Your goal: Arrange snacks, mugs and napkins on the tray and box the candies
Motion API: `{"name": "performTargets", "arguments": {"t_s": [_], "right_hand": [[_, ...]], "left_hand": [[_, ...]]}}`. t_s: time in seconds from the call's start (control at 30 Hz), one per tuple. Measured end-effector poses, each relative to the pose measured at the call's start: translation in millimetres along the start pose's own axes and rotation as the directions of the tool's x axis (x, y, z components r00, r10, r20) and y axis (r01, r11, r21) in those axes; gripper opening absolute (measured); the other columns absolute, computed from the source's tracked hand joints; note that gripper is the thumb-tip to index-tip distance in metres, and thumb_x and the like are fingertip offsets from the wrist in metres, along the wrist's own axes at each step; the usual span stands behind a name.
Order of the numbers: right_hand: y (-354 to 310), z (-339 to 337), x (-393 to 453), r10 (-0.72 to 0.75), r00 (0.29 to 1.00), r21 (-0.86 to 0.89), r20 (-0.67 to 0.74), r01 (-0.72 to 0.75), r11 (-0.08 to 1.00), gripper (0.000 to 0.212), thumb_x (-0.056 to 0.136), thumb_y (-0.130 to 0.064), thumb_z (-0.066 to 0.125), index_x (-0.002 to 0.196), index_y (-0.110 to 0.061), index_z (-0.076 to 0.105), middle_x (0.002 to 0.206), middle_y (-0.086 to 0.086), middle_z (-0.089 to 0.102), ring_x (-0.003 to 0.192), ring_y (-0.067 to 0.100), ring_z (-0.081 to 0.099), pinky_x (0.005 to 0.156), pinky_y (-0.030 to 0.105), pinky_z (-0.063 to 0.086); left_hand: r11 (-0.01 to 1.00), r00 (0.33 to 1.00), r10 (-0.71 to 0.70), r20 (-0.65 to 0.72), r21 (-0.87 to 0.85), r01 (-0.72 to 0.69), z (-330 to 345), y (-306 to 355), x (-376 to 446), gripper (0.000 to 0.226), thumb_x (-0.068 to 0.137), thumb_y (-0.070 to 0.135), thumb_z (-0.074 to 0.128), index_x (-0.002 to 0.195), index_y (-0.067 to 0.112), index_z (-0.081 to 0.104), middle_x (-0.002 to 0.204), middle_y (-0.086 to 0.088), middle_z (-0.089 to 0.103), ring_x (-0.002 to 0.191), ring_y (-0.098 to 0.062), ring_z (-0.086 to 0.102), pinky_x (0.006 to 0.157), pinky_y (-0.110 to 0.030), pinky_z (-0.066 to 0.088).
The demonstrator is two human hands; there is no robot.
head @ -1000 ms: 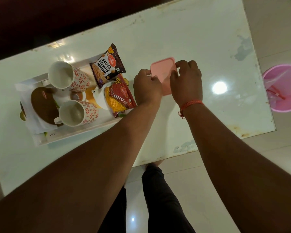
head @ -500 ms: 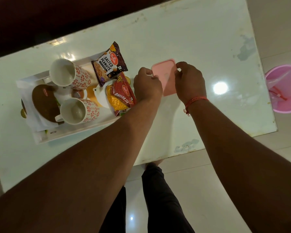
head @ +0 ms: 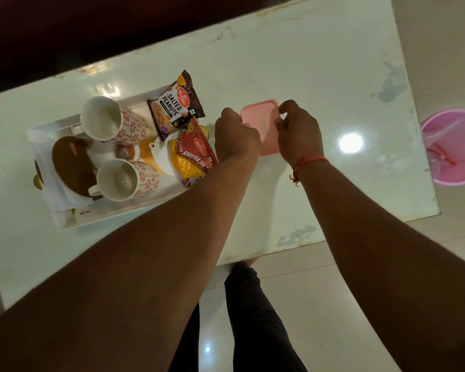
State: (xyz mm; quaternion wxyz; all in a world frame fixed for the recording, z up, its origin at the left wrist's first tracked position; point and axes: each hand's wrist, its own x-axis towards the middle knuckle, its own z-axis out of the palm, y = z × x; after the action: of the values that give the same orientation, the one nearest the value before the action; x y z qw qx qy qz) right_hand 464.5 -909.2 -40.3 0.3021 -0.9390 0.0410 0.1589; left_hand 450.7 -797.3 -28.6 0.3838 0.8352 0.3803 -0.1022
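Observation:
A pink lidded box (head: 261, 122) sits on the white table (head: 306, 63), right of the tray. My left hand (head: 236, 135) grips its left edge with curled fingers. My right hand (head: 298, 130) pinches its right edge near the far corner. The white tray (head: 113, 216) holds two white mugs with red flowers (head: 110, 120) (head: 126, 179), both lying on their sides, a salted peanuts packet (head: 176, 106), a red bhujia sev packet (head: 193, 154), a small white teapot (head: 160, 154), white napkins (head: 54, 194) and a brown oval packet (head: 70, 162).
A pink bin (head: 454, 146) with a plastic liner stands on the floor right of the table. My legs show beyond the table's near edge (head: 293, 245). Dark space lies behind the table's far edge.
My right hand has slid off the lid's top to its right edge, so more of the pink lid shows. My left hand stays on the left edge.

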Motion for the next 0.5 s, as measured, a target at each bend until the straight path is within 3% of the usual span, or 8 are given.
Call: {"name": "performTargets", "arguments": {"t_s": [0.23, 0.4, 0.5], "right_hand": [[-1.0, -1.4, 3.6, -0.046, 0.999, -0.013, 0.009, 0.046, 0.999, 0.022, 0.098, -0.013, 0.044, 0.117, -0.011, 0.055, 0.102, 0.010, 0.065, 0.091, 0.028, 0.059, 0.078, 0.042, 0.052], [-1.4, -0.2, 2.1, -0.036, 0.999, -0.010, 0.033, 0.037, 0.999, 0.026, 0.099, -0.015, 0.040, 0.122, -0.011, 0.052, 0.113, 0.011, 0.064, 0.099, 0.030, 0.059, 0.078, 0.038, 0.049], [-1.9, -1.9, 2.1, -0.011, 0.995, -0.011, 0.094, 0.012, 1.000, 0.032, 0.101, -0.020, 0.037, 0.131, -0.011, 0.047, 0.122, 0.015, 0.060, 0.110, 0.033, 0.057, 0.085, 0.042, 0.047]], "left_hand": [[0.999, 1.000, 0.007, -0.022, 0.042, -0.006, 3.5, 2.4, 2.8, 0.029, 0.087, 0.002, 0.060, 0.116, 0.005, 0.054, 0.123, -0.014, 0.061, 0.111, -0.031, 0.063, 0.085, -0.038, 0.057], [0.996, 0.999, 0.040, -0.033, 0.083, -0.037, 2.3, 2.9, 3.4, 0.030, 0.090, 0.005, 0.061, 0.119, 0.005, 0.054, 0.125, -0.014, 0.061, 0.114, -0.031, 0.062, 0.087, -0.035, 0.054], [0.988, 0.997, 0.075, 0.003, 0.136, -0.074, -1.8, 0.6, 6.4, 0.033, 0.091, 0.012, 0.063, 0.122, 0.005, 0.053, 0.127, -0.014, 0.060, 0.116, -0.030, 0.061, 0.086, -0.033, 0.051]]}}
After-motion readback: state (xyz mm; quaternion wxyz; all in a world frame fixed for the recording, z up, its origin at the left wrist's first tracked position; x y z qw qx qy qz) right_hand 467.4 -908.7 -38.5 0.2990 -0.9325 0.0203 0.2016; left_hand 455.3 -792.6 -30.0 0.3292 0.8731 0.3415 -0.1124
